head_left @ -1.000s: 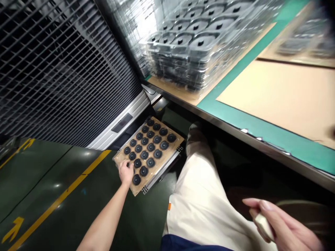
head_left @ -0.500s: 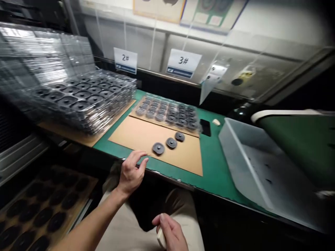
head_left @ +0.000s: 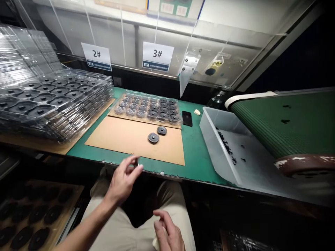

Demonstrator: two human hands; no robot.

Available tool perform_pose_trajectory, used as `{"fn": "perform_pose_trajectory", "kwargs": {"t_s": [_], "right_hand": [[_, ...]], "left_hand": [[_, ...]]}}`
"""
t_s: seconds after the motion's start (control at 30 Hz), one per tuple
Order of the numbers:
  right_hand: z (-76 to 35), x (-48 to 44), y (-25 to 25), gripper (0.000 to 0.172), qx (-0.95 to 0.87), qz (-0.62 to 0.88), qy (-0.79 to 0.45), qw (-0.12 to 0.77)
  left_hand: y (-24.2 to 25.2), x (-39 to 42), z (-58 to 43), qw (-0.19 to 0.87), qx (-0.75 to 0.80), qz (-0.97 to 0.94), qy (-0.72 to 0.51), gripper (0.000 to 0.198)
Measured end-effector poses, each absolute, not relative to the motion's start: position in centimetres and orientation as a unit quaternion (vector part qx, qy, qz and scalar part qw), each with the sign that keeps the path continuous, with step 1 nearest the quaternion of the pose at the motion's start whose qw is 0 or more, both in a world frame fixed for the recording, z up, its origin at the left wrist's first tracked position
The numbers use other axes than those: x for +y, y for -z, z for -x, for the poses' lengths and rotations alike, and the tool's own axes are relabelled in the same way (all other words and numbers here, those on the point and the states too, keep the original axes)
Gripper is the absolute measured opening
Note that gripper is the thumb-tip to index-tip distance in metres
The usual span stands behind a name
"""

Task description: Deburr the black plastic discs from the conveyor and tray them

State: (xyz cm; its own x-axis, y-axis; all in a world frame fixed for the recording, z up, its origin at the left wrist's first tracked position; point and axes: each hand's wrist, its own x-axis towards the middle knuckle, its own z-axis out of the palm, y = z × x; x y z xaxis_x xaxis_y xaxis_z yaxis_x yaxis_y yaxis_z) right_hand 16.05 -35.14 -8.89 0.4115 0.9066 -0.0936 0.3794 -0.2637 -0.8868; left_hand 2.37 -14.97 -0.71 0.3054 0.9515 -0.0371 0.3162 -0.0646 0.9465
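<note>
My left hand (head_left: pixel 125 178) is above my lap by the table's front edge, thumb and fingers pinched on a dark grey round disc, mostly hidden behind the fingers. Low over my right thigh, my right hand (head_left: pixel 169 232) is closed round a small cream-coloured block (head_left: pixel 156 243), largely covered by the fingers. Two dark grey round discs, each with a centre knob, lie on the brown cardboard sheet (head_left: pixel 117 134): a nearer disc (head_left: pixel 153 138) and a farther disc (head_left: pixel 162 130). Behind them, a clear plastic tray (head_left: pixel 142 111) holds similar discs in its right-hand pockets.
Stacked clear trays (head_left: pixel 86 115) with dark discs stand at left. A black phone (head_left: pixel 187 118) and another cream piece (head_left: pixel 197 112) lie on the green table (head_left: pixel 201 153). At right are a translucent bin (head_left: pixel 222 153) with small black bits and a green conveyor belt (head_left: pixel 295 129).
The nearest of three discs has left the cardboard and is in my left hand. My right hand keeps the cream block. The view has swung to the right.
</note>
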Motion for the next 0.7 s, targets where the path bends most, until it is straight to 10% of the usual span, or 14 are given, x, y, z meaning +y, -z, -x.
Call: {"fn": "perform_pose_trajectory", "kwargs": {"t_s": [0.17, 0.43, 0.7], "right_hand": [[-15.2, -32.5, 6.6, 0.033, -0.68, 0.585, -0.24, 0.371], [-13.2, -30.5, 4.4, 0.051, -0.385, 0.538, -0.669, 0.339], [-11.9, -29.9, 3.0, 0.05, -0.194, 0.514, -0.729, 0.409]], "left_hand": [[2.8, -25.1, -0.1, 0.758, 0.511, -0.261, -0.311, 0.043], [2.9, -27.8, 6.7, 0.84, 0.396, -0.207, -0.307, 0.052], [1.7, -27.4, 6.2, 0.804, 0.38, -0.252, -0.382, 0.055]]}}
